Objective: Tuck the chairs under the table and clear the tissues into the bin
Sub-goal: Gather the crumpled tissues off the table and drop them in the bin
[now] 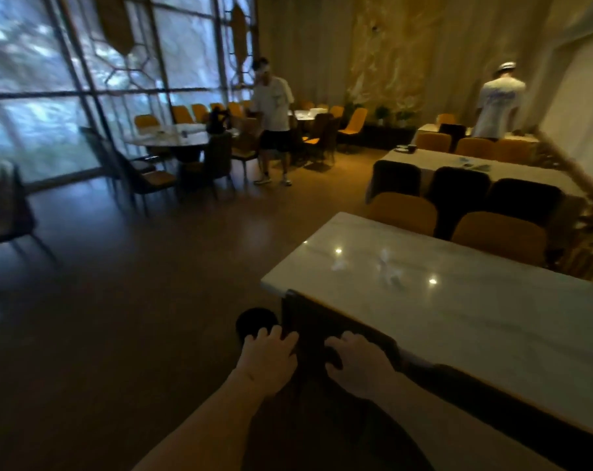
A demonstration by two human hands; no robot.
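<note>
Gripping the chair (322, 331) by its top rail, your left hand (271, 355) and right hand (353, 356) curl over the back at the table's (492, 321) near edge. It looks stiff and fairly heavy; push low and level. Tissues (387, 266), light and crumpled, lie mid-table; the bin (254, 321) sits off its near corner.

1. Both forearms are bare and reach forward, pretty much side by side.
2. Left hand (270, 351) sits palm down with fingers curled over.
3. Right hand (354, 356) does the same, knuckles up, just beside the left one.
</note>
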